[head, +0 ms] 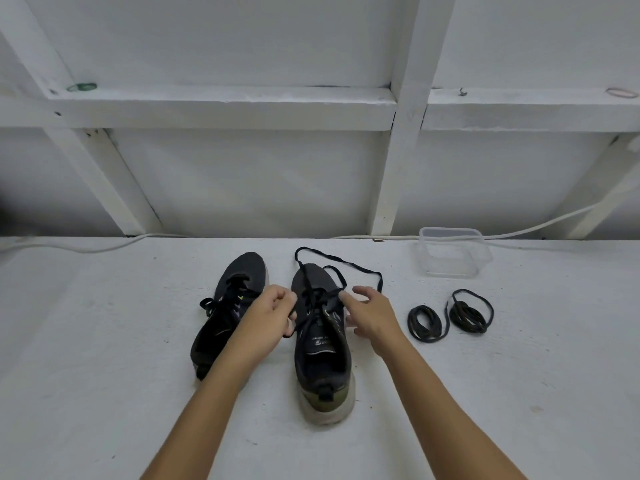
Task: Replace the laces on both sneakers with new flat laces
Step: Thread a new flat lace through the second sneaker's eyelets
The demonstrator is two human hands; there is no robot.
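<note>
Clear plastic container point(454, 252) on white desk point(104, 341), near back edge. White cable point(540, 226) along wall base. Green rubber band point(81, 86) and pale band point(621, 92) on ledge.

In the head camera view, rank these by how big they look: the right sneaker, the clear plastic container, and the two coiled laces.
1. Right sneaker
2. Clear plastic container, though it sits farther away
3. Left coiled lace and right coiled lace: about alike, no ranking.

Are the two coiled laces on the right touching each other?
Apart. The head view shows bare table between the left coil and the right coil.
</note>
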